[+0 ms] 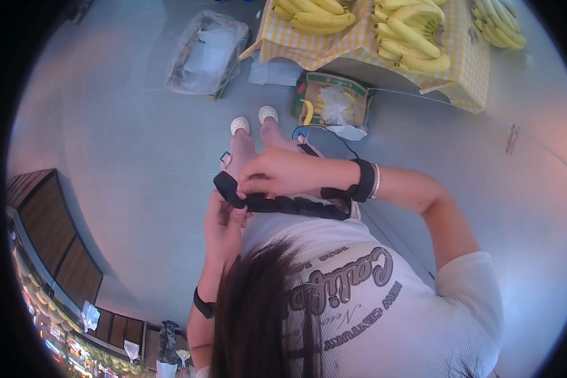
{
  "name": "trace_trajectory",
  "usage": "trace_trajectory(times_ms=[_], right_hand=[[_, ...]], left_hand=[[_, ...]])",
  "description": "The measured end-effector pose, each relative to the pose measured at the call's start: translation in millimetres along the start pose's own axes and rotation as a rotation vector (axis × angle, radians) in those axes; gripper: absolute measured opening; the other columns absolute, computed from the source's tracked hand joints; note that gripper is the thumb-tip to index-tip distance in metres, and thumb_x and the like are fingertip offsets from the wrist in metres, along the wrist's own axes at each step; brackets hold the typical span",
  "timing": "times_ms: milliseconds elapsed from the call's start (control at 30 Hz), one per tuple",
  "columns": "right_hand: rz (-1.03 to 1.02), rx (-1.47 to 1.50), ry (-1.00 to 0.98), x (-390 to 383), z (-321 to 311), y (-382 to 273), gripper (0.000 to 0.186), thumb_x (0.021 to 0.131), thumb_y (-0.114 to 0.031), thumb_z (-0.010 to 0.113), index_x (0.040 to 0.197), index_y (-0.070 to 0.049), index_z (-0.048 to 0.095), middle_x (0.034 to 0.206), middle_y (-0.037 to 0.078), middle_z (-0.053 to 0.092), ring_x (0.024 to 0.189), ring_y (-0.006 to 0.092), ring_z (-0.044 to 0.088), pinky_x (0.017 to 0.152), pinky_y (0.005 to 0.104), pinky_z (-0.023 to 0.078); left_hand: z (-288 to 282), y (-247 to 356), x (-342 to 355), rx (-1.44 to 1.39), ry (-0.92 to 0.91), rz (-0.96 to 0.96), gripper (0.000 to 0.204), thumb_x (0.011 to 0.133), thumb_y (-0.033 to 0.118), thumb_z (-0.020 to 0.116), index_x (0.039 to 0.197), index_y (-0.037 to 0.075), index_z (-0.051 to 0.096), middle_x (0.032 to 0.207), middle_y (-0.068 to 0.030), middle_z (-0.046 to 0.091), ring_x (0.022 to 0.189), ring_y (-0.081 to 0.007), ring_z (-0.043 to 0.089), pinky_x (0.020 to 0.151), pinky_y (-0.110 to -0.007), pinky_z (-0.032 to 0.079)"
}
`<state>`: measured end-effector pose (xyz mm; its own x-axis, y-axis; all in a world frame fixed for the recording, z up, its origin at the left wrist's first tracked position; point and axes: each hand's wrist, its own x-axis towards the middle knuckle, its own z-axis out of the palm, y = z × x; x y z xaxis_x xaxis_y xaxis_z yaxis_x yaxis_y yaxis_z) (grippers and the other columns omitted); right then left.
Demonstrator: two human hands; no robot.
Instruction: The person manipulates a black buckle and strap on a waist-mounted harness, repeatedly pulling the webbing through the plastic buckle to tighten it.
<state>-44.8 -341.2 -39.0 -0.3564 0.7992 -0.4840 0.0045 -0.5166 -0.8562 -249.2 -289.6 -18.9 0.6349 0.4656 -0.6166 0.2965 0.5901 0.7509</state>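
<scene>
In front of my waist, a black strap (225, 186) stands up in a wide loop. My left hand (225, 220) grips its lower part, with the thumb on top and the fingers curled below. From the right, my right hand (268, 175) reaches across and pinches the strap beside the loop, its fingertips partly hidden. A gathered black waist band (299, 206) continues from there along my white T-shirt (359, 277). Black bands circle both wrists, and a thin bracelet (376, 181) sits by the right one.
Ahead, a table with a yellow checked cloth (353, 47) bears banana bunches (416, 34). Below it stands an open carton (359, 120) with bananas and plastic inside. A plastic-lined crate (211, 57) lies on the floor to its left. Wooden display stands (60, 233) line the left.
</scene>
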Motion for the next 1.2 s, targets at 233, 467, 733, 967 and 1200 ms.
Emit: trace_trajectory(times_ms=[233, 467, 733, 967, 1200], right_hand=[[-0.118, 0.251, -0.066, -3, 7, 63, 0.022, 0.096, -0.025, 0.053, 0.095, -0.004, 0.059, 0.077, -0.001, 0.057, 0.069, 0.0062, 0.051, 0.059, 0.0241, 0.042], [-0.105, 0.4, -0.024, 17, 5, 28, 0.018, 0.095, -0.023, 0.056, 0.091, -0.006, 0.058, 0.079, -0.002, 0.058, 0.071, 0.0082, 0.051, 0.061, 0.0242, 0.041], [-0.205, 0.099, -0.066, 35, -2, 13, 0.012, 0.094, -0.015, 0.057, 0.095, -0.003, 0.06, 0.082, 0.0, 0.057, 0.076, 0.0076, 0.051, 0.068, 0.025, 0.043], [-0.054, 0.202, -0.076, 35, 5, 32, 0.016, 0.094, -0.019, 0.059, 0.092, -0.003, 0.059, 0.083, 0.0, 0.059, 0.077, 0.0063, 0.051, 0.068, 0.0236, 0.043], [-0.168, 0.237, -0.033, 15, 8, 24, 0.016, 0.093, -0.02, 0.059, 0.091, -0.004, 0.059, 0.078, -0.001, 0.057, 0.071, 0.0051, 0.051, 0.064, 0.0227, 0.043]], left_hand=[[7, 8, 11, -0.06, -0.058, 0.0, 0.013, 0.095, 0.009, 0.054, 0.104, 0.003, 0.049, 0.094, -0.0037, 0.056, 0.073, -0.009, 0.053, 0.062, -0.022, 0.043], [1, 8, 14, 0.033, -0.114, 0.019, 0.023, 0.092, 0.003, 0.054, 0.114, 0.002, 0.046, 0.098, -0.0064, 0.057, 0.078, -0.0109, 0.056, 0.065, -0.023, 0.045], [-5, 15, -9, 0.071, 0.0, 0.013, 0.049, 0.085, -0.011, 0.053, 0.126, 0.009, 0.033, 0.088, -0.0077, 0.057, 0.075, -0.011, 0.055, 0.067, -0.024, 0.045], [-12, 14, -8, 0.196, -0.044, -0.039, 0.04, 0.084, -0.01, 0.058, 0.119, 0.005, 0.046, 0.089, -0.0067, 0.059, 0.07, -0.0104, 0.055, 0.067, -0.024, 0.046], [-8, 9, -1, 0.348, -0.087, 0.065, 0.017, 0.084, -0.004, 0.061, 0.099, 0.003, 0.061, 0.089, -0.0048, 0.055, 0.081, -0.0124, 0.054, 0.075, -0.026, 0.045]])
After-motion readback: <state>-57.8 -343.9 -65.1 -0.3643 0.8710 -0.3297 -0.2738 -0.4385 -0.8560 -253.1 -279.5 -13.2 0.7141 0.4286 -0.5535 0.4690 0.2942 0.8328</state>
